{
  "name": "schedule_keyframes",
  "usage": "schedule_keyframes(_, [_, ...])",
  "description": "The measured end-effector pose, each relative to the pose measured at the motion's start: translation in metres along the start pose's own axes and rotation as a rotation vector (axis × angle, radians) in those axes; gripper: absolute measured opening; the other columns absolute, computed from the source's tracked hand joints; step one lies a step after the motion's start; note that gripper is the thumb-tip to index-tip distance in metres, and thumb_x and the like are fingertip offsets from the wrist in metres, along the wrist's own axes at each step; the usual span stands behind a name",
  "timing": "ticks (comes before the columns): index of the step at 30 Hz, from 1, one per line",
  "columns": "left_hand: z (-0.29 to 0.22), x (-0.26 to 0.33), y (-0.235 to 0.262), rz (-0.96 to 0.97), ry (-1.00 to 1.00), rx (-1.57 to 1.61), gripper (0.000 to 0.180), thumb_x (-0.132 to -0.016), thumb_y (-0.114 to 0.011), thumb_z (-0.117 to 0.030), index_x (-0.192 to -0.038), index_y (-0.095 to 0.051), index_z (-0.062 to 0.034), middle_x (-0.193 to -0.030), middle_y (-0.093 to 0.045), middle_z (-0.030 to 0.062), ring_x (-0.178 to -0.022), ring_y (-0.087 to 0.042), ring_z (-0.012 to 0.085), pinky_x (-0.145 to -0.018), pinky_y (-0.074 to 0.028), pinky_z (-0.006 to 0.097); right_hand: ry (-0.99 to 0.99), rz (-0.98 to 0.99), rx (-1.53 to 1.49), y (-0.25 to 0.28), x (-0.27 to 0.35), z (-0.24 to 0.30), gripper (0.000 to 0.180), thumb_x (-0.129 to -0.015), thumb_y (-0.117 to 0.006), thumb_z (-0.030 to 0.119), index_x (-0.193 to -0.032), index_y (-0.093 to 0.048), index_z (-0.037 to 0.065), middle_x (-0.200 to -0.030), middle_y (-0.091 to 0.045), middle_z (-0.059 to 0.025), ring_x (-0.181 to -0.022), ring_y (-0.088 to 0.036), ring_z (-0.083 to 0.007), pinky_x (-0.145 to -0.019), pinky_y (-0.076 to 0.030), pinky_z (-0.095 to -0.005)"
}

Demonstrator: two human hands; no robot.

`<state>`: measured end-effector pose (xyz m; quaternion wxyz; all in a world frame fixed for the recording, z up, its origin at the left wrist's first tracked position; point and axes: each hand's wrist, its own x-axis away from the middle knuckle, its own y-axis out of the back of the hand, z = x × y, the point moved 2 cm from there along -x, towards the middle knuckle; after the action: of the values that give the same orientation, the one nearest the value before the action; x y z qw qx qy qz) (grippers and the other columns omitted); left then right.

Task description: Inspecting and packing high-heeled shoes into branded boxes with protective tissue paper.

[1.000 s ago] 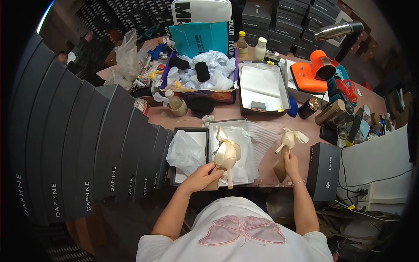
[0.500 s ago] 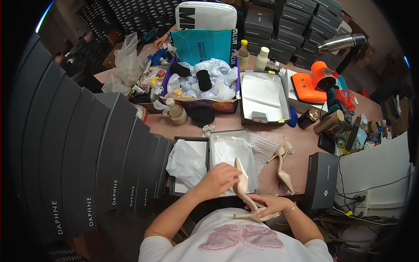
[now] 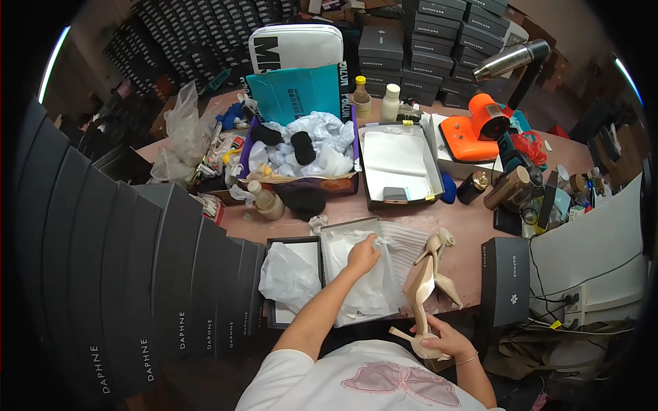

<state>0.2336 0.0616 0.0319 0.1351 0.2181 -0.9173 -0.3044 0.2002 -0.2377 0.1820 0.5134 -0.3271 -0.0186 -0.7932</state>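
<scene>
In my right hand point(image 3: 444, 338) is a beige high-heeled shoe point(image 3: 421, 294), gripped around the heel end with the toe pointing up and away. Its thin heel sticks out to the left. The matching shoe point(image 3: 447, 288) lies on the table just beyond, partly covered by the held one. My left hand point(image 3: 363, 255) is over the open shoebox point(image 3: 349, 227), its fingers curled at the white tissue paper point(image 3: 373, 294); whether they pinch anything is hidden. White paper spreads over the box's right side. Left of it sits a dark box part point(image 3: 293, 241) with a crumpled white sheet point(image 3: 288, 277).
Tall stacks of dark shoeboxes point(image 3: 130, 253) rise at my left, and one dark box point(image 3: 506, 281) stands at the right. Farther back are a purple-edged carton point(image 3: 301, 183) of crumpled paper, a black tray point(image 3: 401, 164), bottles point(image 3: 266, 202) and an orange heat-gun stand point(image 3: 473, 137).
My left hand has left the shoe and reached forward over the tissue paper. The shoe in my right hand has shifted right and turned more upright. The view has also shifted.
</scene>
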Motion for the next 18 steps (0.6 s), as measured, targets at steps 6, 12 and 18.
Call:
schedule_keyframes(6, [0.013, 0.01, 0.018, -0.248, 0.11, 0.541, 0.018, -0.089, -0.057, -0.011, -0.102, -0.063, -0.0002, -0.076, -0.067, 0.0075, -0.068, -0.066, 0.0162, -0.06, -0.05, 0.029, 0.099, -0.035, 0.019, -0.003, 0.0, 0.024, 0.083, -0.074, -0.073, 0.02, -0.144, -0.031, 0.002, -0.12, -0.055, -0.0101, -0.107, -0.052, -0.0159, -0.094, -0.042, -0.029])
schedule_keyframes(12, [-0.15, 0.029, 0.182, -0.351, -0.587, 0.48, 0.011, -0.091, -0.057, -0.007, -0.098, -0.062, 0.0, -0.088, -0.066, 0.0092, -0.079, -0.065, 0.0186, -0.071, -0.05, 0.029, 0.275, -0.165, -0.091, -0.003, 0.011, 0.051, 0.08, -0.067, -0.076, 0.033, -0.131, -0.042, -0.002, -0.117, -0.056, -0.0122, -0.102, -0.059, -0.0196, -0.088, -0.048, -0.0305])
schedule_keyframes(18, [-0.128, 0.056, 0.096, 0.465, -0.677, -0.094, 0.015, -0.082, -0.065, -0.017, -0.085, -0.066, -0.0028, -0.082, -0.065, 0.0134, -0.075, -0.063, 0.0317, -0.066, -0.05, 0.038, 0.414, -0.096, -0.243, 0.007, 0.036, 0.076, 0.081, -0.063, -0.078, 0.036, -0.123, -0.045, -0.006, -0.103, -0.059, -0.0157, -0.085, -0.064, -0.0228, -0.076, -0.053, -0.033])
